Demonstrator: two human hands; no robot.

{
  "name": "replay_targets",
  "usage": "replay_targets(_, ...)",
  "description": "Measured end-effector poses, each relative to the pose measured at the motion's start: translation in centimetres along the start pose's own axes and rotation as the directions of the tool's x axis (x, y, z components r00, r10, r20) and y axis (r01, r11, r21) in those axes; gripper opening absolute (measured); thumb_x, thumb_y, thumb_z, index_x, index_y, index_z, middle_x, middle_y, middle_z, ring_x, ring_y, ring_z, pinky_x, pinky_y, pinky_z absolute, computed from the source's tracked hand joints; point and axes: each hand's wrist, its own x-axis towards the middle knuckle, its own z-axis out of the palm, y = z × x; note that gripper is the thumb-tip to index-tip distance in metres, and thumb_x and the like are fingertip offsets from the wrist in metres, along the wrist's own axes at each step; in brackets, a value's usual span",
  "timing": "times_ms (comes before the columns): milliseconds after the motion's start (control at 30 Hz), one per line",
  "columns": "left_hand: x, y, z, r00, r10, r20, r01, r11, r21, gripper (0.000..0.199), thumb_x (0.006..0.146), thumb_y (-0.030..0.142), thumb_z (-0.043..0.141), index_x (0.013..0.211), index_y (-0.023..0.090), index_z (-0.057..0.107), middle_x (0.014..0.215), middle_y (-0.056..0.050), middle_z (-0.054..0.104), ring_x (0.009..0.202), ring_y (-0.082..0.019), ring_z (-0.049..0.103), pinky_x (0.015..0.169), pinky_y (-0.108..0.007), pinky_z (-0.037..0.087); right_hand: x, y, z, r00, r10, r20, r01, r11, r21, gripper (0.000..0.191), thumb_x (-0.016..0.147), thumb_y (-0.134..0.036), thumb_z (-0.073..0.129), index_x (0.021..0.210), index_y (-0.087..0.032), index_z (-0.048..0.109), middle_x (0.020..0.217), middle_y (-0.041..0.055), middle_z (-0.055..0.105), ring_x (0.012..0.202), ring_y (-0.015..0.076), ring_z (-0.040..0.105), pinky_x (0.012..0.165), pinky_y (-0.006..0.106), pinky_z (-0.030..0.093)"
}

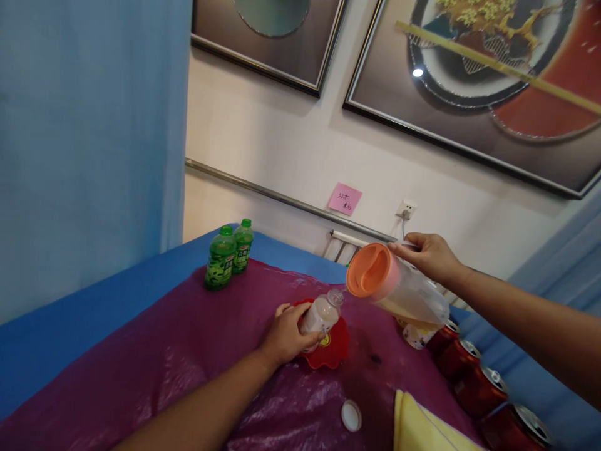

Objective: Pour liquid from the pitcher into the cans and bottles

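Wrapped round a small clear bottle (320, 315), my left hand (287, 333) holds it tilted to the right over a red scalloped plate (335, 346). The bottle is uncapped and has pale contents. Above and to the right, my right hand (429, 255) grips the handle of a translucent pitcher (413, 300) with an orange lid (369, 270). The pitcher is tipped left, its lid close to the bottle's mouth, and a thin stream seems to run between them. Pale liquid lies along its lower side. A white cap (351, 415) rests on the purple sheet (206, 351).
Two green bottles (220, 258) stand at the back left. Several red cans (479, 389) line the right side, with a patterned cup (417, 336) behind the pitcher. A folded yellow cloth (427, 423) lies in front. A metal rail (282, 197) runs along the wall.
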Motion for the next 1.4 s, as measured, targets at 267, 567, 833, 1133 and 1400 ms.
replay_targets(267,0.03,0.01,-0.01,1.0,0.014,0.012,-0.014,1.0,-0.017,0.066,0.066,0.046,0.084,0.127,0.028,0.065,0.129,-0.006,0.071,0.119,-0.032,0.062,0.117,-0.05,0.03,0.03,0.09,-0.02,1.0,-0.009,-0.006,0.008,1.0,-0.014,0.061,0.076,-0.072,0.062,0.056,-0.024,0.03,0.052,-0.0059,0.026,0.05,0.0094,0.027,0.046,0.027,0.02)
replay_targets(567,0.0,-0.06,0.0,1.0,0.018,-0.001,-0.018,1.0,-0.006,0.067,0.065,0.047,0.084,0.127,0.029,0.065,0.129,-0.005,0.071,0.122,-0.033,0.061,0.116,-0.05,0.033,0.05,0.22,0.11,1.0,0.014,0.0,-0.014,1.0,-0.017,0.06,0.075,-0.073,0.06,0.056,-0.024,0.031,0.052,-0.0056,0.028,0.051,0.0096,0.028,0.047,0.027,0.021)
replay_targets(833,0.07,-0.24,0.06,1.0,0.012,0.023,-0.012,1.0,0.003,0.068,0.067,0.048,0.084,0.129,0.027,0.063,0.13,-0.006,0.07,0.121,-0.033,0.06,0.116,-0.051,0.031,0.06,0.34,0.21,1.0,0.014,0.003,-0.014,1.0,-0.016,0.06,0.075,-0.073,0.061,0.056,-0.024,0.03,0.052,-0.0056,0.028,0.052,0.0098,0.028,0.048,0.027,0.021)
replay_targets(1133,-0.02,-0.25,0.11,1.0,0.015,0.004,-0.015,1.0,0.003,0.067,0.067,0.046,0.083,0.128,0.027,0.065,0.128,-0.006,0.071,0.12,-0.032,0.061,0.115,-0.049,0.033,0.09,0.31,0.06,1.0,0.025,0.009,-0.025,0.999,-0.035,0.06,0.074,-0.074,0.06,0.056,-0.024,0.032,0.053,-0.0056,0.028,0.051,0.0095,0.028,0.048,0.027,0.022)
replay_targets(1400,0.05,-0.27,0.14,1.0,0.004,0.016,-0.005,1.0,0.02,0.069,0.066,0.047,0.084,0.129,0.025,0.064,0.129,-0.007,0.071,0.121,-0.034,0.06,0.115,-0.05,0.033,0.04,0.36,0.06,1.0,-0.002,0.006,0.002,0.999,-0.047,0.06,0.075,-0.074,0.06,0.056,-0.024,0.033,0.052,-0.005,0.03,0.05,0.0095,0.029,0.046,0.026,0.022)
